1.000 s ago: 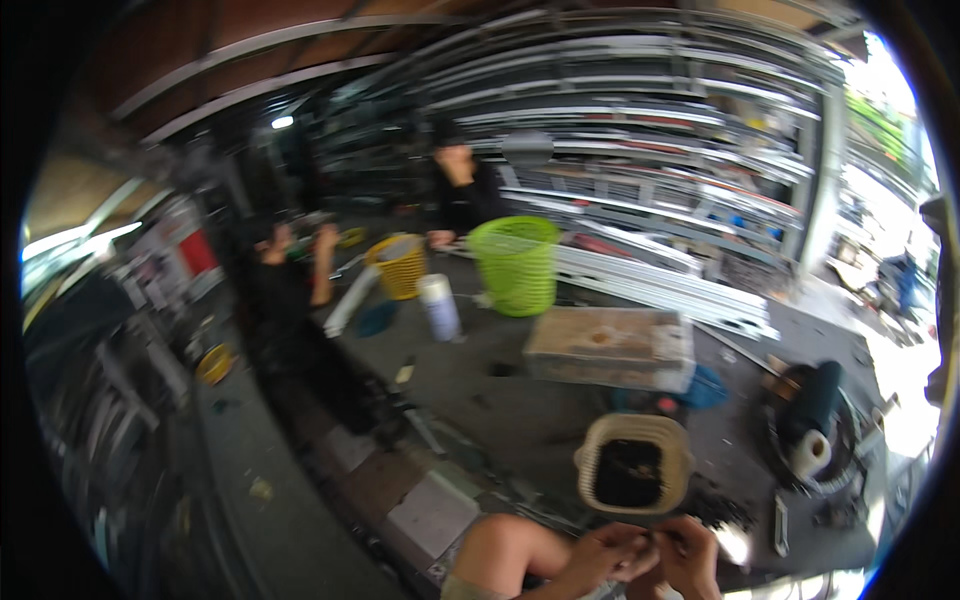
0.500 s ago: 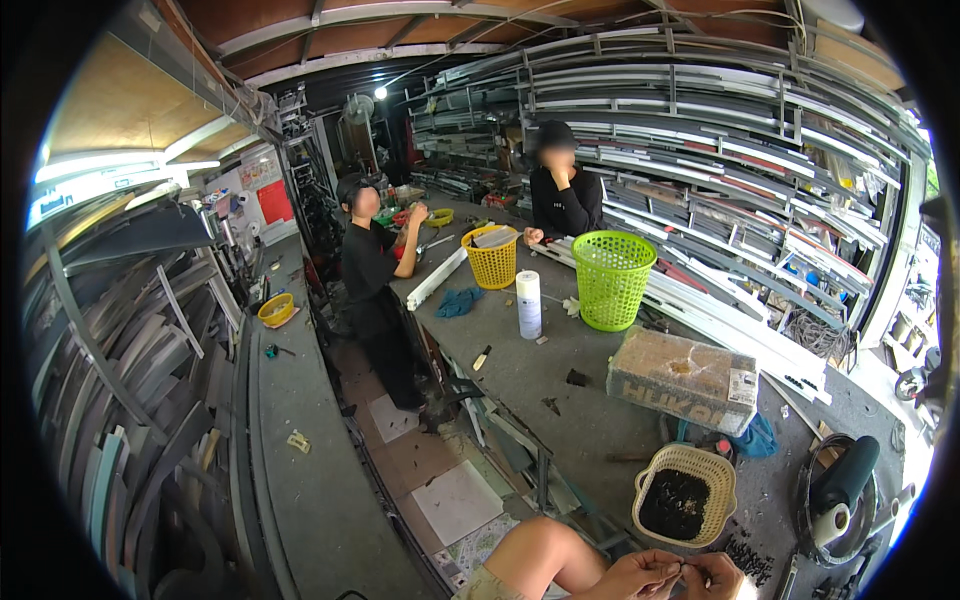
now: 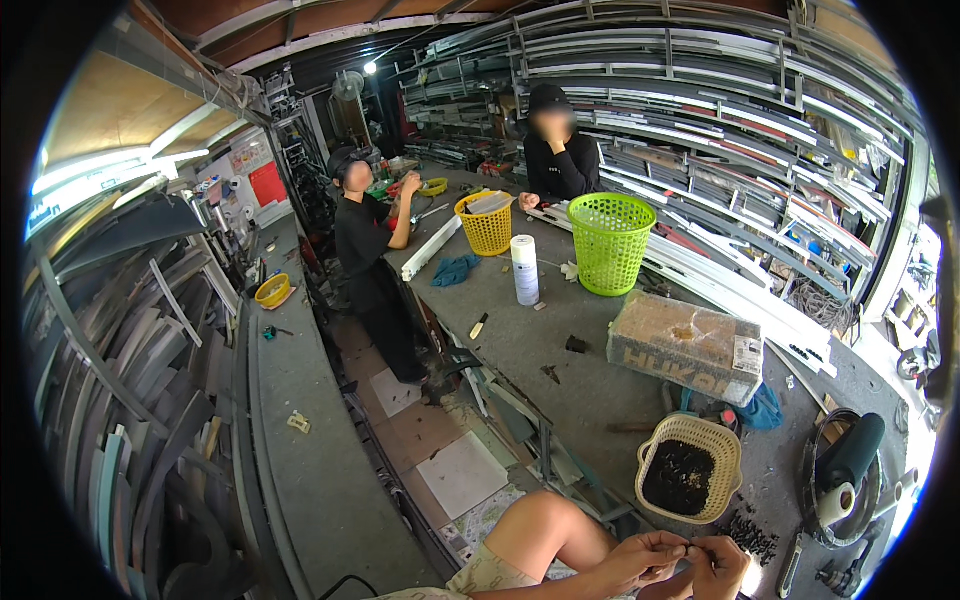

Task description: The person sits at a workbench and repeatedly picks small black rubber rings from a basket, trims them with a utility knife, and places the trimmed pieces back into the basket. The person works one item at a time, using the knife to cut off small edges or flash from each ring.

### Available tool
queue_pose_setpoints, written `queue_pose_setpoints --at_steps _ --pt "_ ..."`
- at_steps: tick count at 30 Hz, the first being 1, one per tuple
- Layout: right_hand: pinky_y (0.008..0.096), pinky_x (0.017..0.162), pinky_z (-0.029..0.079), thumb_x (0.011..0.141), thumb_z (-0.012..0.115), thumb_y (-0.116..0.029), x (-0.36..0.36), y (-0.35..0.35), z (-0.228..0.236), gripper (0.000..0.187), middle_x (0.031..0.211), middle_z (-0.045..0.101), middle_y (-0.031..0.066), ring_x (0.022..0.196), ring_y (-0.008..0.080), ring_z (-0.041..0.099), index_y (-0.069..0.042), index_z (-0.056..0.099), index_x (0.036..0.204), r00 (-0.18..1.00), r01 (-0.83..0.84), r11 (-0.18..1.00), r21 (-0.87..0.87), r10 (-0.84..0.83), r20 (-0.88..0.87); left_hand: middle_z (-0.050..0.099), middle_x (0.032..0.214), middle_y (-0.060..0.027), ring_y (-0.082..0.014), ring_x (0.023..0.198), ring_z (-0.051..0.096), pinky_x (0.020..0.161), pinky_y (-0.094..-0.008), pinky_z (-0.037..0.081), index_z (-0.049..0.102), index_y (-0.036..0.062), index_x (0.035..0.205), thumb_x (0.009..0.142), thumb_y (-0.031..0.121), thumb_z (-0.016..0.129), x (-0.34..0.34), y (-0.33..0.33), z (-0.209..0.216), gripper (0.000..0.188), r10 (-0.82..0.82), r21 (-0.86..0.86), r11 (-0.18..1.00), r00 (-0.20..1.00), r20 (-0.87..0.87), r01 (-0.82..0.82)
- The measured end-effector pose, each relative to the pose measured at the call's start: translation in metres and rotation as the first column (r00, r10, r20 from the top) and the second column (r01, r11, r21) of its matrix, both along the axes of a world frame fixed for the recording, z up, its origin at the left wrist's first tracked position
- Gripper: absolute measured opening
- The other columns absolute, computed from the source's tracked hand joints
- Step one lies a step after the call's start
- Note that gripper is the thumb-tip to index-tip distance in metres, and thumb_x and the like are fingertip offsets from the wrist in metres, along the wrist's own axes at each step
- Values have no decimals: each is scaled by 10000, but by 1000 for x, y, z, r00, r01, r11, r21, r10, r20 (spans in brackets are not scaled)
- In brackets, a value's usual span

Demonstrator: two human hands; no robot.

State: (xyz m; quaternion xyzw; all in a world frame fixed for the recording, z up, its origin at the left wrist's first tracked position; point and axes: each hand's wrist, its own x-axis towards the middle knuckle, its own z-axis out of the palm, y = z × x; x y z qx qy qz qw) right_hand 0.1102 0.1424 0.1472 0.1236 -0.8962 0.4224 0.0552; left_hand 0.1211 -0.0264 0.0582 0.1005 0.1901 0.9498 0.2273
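Observation:
My left hand and my right hand meet at the lower edge of the view, beside my bent knee. Both are closed, thumbs and fingers pinching close together. Something small and dark shows between the fingertips, too small to name. Just beyond them on the workbench, a cream plastic basket holds many small black pieces. More loose black pieces lie scattered to the right of the basket, near my right hand.
A worn cardboard box, a green basket, a spray can and a yellow basket stand farther back. A dark green roll lies at right. Two people are across the bench.
My view has tilted slightly, so the bench items sit a little differently and more of my forearms shows. My hands stay together, still pinching.

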Motion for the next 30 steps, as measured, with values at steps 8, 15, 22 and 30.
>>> queue_pose_setpoints --at_steps 8,15,22,30 --pt "358 720 568 864 719 -1 -4 -1 -6 118 892 755 123 785 266 730 -29 759 971 993 -30 999 27 33 -111 698 863 -34 -64 663 585 590 -232 478 707 29 1123 953 28 768 -3 2 -23 181 70 -306 951 995 67 -47" --pt "429 757 555 776 740 -26 -2 0 -12 247 931 680 119 856 353 687 -66 739 1020 979 -71 994 77 85 -183 694 898 -38 -47 652 536 589 -195 438 641 25 1370 981 37 720 2 -1 6 396 209 -399 900 977 37 -177" --pt "293 623 518 929 749 -24 -17 42 -32 105 876 743 80 704 139 667 -31 732 1033 912 332 902 -278 -382 -150 680 848 -3 -24 597 510 518 -181 386 708 -7 1244 934 167 831 -63 -12 42 376 342 -834 393 903 -259 -388" --pt "367 747 572 921 757 -71 -76 123 -78 129 913 766 118 802 247 735 -40 762 1046 831 533 839 -110 -543 -119 679 1183 -156 -239 1032 673 860 -343 574 626 -30 1235 968 -131 495 -75 -37 37 314 254 -545 827 957 143 -138"
